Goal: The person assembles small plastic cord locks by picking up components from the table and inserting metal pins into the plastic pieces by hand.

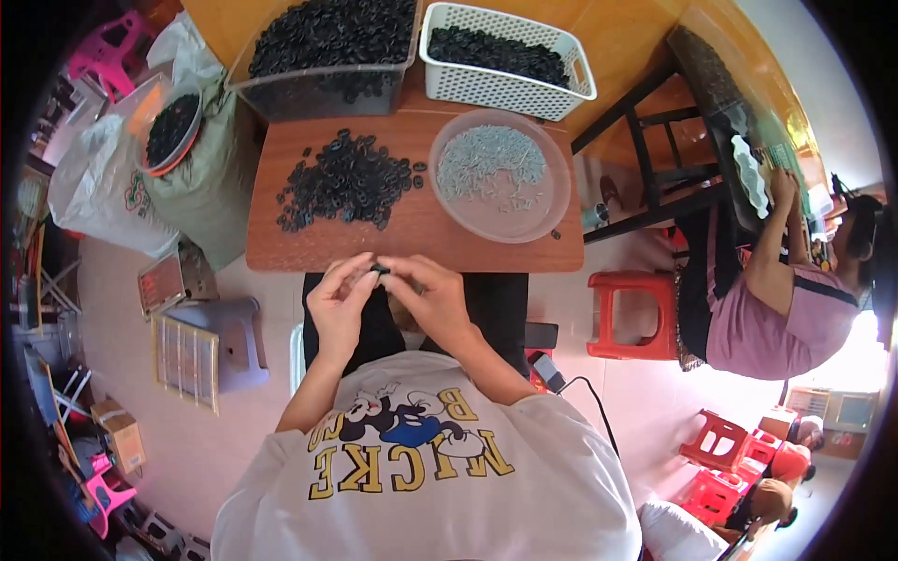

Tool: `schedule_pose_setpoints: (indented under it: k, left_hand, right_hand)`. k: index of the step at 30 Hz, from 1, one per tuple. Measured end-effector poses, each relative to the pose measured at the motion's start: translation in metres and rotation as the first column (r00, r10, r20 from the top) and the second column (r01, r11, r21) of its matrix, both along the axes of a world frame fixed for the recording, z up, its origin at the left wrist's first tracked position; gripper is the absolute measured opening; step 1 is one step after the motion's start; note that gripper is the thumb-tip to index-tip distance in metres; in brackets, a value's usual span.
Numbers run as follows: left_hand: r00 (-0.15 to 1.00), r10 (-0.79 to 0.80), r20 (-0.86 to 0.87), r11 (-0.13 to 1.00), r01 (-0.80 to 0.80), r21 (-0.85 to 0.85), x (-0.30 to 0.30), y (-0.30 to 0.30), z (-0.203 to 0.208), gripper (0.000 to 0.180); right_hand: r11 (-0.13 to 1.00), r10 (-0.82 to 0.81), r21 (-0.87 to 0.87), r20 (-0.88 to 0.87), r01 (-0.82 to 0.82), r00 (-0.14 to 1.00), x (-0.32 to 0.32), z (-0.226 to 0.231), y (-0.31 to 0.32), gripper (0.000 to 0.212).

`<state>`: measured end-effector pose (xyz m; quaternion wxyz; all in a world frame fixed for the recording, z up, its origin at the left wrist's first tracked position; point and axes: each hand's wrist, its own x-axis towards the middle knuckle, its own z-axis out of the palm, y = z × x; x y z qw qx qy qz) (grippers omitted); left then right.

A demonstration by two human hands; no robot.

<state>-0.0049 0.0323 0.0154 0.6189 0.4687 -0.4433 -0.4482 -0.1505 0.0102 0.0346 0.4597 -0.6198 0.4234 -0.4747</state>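
Just off the near edge of the brown table (pixel 412 234), my left hand (pixel 339 301) and my right hand (pixel 432 295) meet fingertip to fingertip. Both pinch one small black plastic piece (pixel 380 268), mostly covered by the fingers. Beyond them on the tabletop lies a loose pile of black oval plastic pieces (pixel 346 182). To its right stands a round clear plastic bowl (pixel 500 230), holding many small silvery metal pieces (pixel 491 159) that look like screws or pins; they are too small to tell. A few stray black pieces lie around the pile and the bowl.
Behind the pile sit a clear tub (pixel 318 101) and a white perforated basket (pixel 505 89), both full of black pieces. Sacks (pixel 210 187) stand at the left. A red stool (pixel 631 313) is at the right, where another person (pixel 776 318) works at a dark table.
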Motion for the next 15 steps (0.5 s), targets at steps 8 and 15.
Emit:
schedule_pose_setpoints:
  k: [8,15]
  left_hand:
    - [0.944,0.085,0.32,0.973,-0.148,0.177,0.035,0.053,-0.077,0.018]
    - [0.668,0.104,0.737,0.989,0.008,-0.147,0.042,0.053,-0.1,0.013]
  right_hand:
    - [0.878,-0.301,-0.423,-0.124,0.224,0.946,-0.069,0.097,-0.066,0.012]
    - [0.572,-0.773,-0.718,-0.311,0.397,0.553,-0.122,0.154,-0.201,0.031]
